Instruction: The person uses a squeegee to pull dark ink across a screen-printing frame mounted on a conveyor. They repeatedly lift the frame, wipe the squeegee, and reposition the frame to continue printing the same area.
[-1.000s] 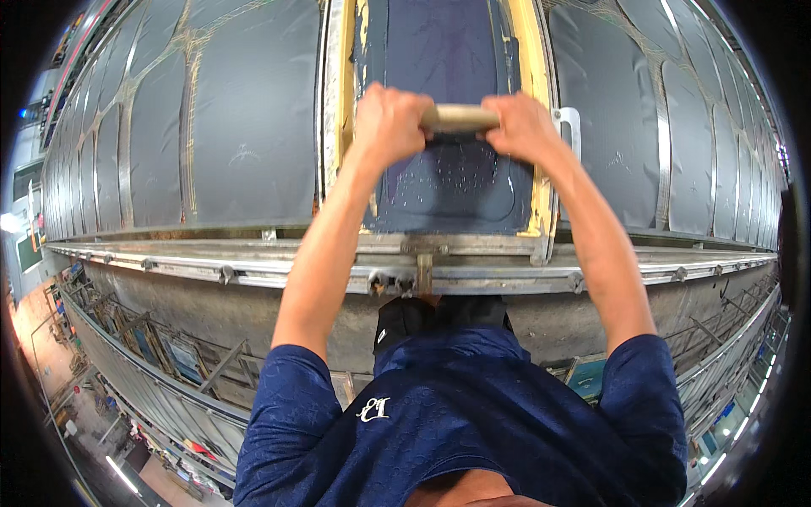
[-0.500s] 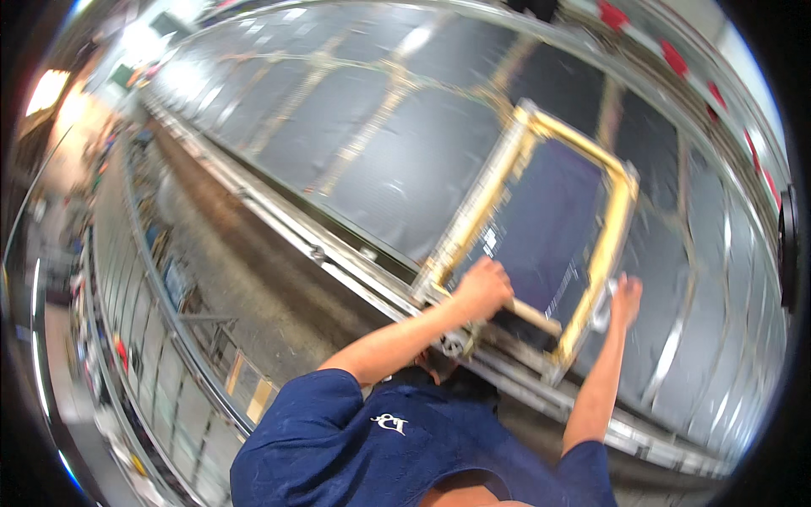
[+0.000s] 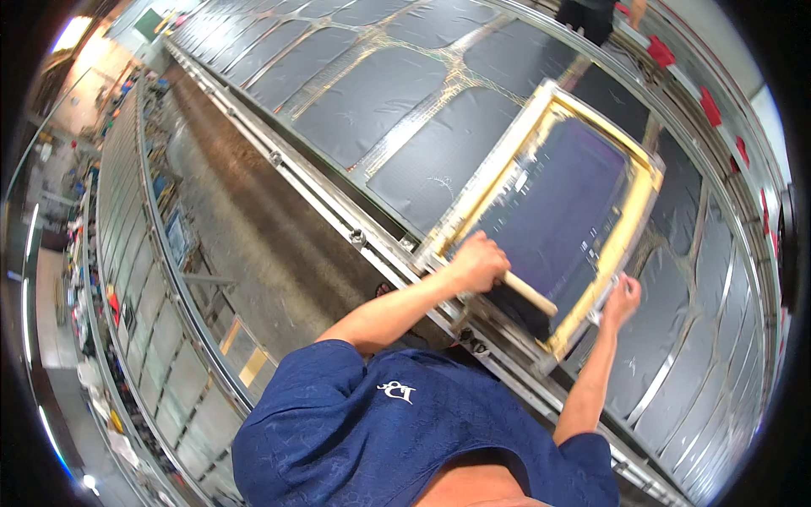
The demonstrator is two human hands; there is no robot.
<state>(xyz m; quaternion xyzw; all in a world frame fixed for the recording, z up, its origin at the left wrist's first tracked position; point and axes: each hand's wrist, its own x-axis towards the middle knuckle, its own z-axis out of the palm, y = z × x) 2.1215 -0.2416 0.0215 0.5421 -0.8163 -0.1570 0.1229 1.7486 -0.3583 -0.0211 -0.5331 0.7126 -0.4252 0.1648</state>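
A yellow wooden screen-printing frame (image 3: 515,152) with dark purple mesh (image 3: 562,203) lies on a long table of dark fabric panels. My left hand (image 3: 478,262) grips the pale wooden handle of a squeegee (image 3: 530,293), whose dark blade rests on the mesh at the frame's near end. My right hand (image 3: 622,299) holds the frame's near right corner, where a small metal bracket sticks out. Both arms reach forward from my blue shirt (image 3: 397,422).
Rows of dark fabric panels (image 3: 372,101) cover the table, edged by a metal rail (image 3: 321,190). Red clips (image 3: 708,106) line the far rail, where another person (image 3: 591,13) stands. Shelving with clutter (image 3: 127,279) runs along the left below the table.
My view has swung to the left and tilted. My right hand has let go of the squeegee handle and moved to the frame's corner; the left hand keeps hold of the handle.
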